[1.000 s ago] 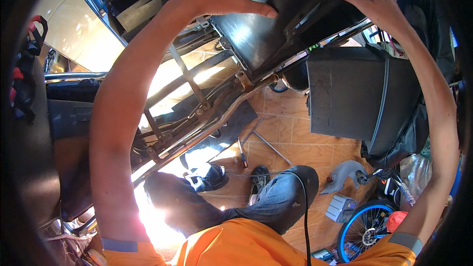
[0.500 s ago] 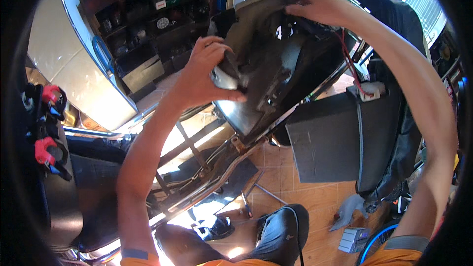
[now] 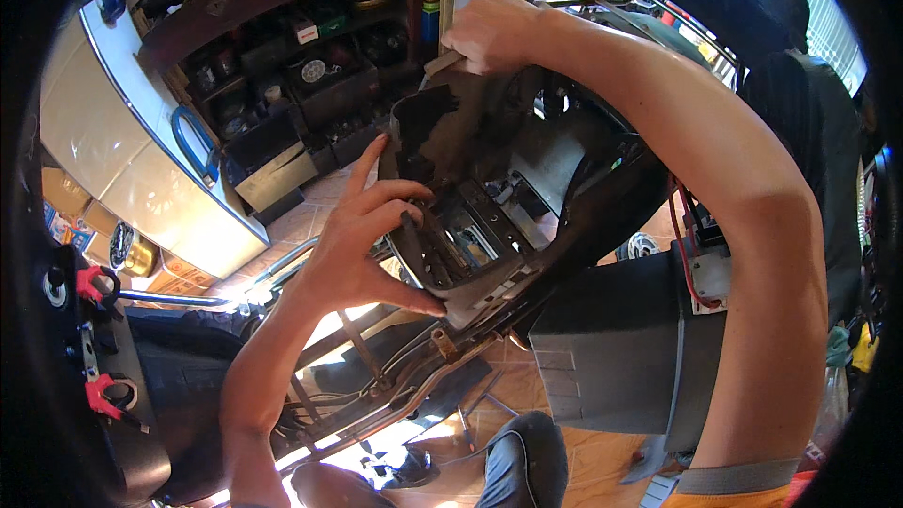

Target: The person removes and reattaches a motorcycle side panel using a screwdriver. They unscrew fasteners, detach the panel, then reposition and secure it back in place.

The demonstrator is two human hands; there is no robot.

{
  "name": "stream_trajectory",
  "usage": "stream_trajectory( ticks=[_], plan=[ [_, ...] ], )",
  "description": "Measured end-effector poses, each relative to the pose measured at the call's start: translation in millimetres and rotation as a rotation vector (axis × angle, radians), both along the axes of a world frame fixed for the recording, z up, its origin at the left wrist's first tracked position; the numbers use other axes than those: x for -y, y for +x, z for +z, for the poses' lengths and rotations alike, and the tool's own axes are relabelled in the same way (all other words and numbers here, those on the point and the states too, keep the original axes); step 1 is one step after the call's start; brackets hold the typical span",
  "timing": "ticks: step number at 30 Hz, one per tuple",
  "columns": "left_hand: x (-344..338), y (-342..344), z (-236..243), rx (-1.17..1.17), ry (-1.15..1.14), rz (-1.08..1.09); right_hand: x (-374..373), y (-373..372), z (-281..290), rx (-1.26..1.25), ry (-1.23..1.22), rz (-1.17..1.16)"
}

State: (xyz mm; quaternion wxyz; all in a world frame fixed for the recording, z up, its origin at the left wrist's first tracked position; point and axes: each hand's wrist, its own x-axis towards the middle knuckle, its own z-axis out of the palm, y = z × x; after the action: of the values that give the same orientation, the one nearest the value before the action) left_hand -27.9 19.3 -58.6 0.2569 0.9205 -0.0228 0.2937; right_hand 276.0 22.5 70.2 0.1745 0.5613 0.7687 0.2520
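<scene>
A large dark plastic scooter body cover (image 3: 583, 198), hollow and with openings in it, stands tilted over a bare metal tube frame (image 3: 372, 367). My left hand (image 3: 353, 254) grips its near end, the thumb at the lower corner and the fingers spread along the left side. At the cover's far upper edge, my right hand (image 3: 494, 33) is closed on the rim, its fingertips partly hidden. The right forearm crosses above the cover's right part. Through the openings, brackets and a bright patch below show.
To the right are a dark grey box-like panel (image 3: 611, 348) and a white connector (image 3: 710, 277) with red wires. Dark shelves (image 3: 310, 85) with small parts stand at the back left, beside a cream panel (image 3: 141, 150). Red-and-black clamps (image 3: 108, 395) sit at far left.
The cover has turned and tipped, so its openings now show more. My right hand has moved left along the far edge; my left hand has shifted lower and nearer.
</scene>
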Motion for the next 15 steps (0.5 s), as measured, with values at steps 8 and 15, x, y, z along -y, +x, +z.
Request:
stream_trajectory(
  ticks=[8, 15],
  plan=[
    [0, -3, 7, -0.013, -0.01, -0.022, -16, 4, -5, -0.076, 0.005, -0.014],
    [-3, -28, 2, -0.008, -0.086, 0.027, -13, 3, -4, -0.117, 0.04, 0.018]
  ],
)
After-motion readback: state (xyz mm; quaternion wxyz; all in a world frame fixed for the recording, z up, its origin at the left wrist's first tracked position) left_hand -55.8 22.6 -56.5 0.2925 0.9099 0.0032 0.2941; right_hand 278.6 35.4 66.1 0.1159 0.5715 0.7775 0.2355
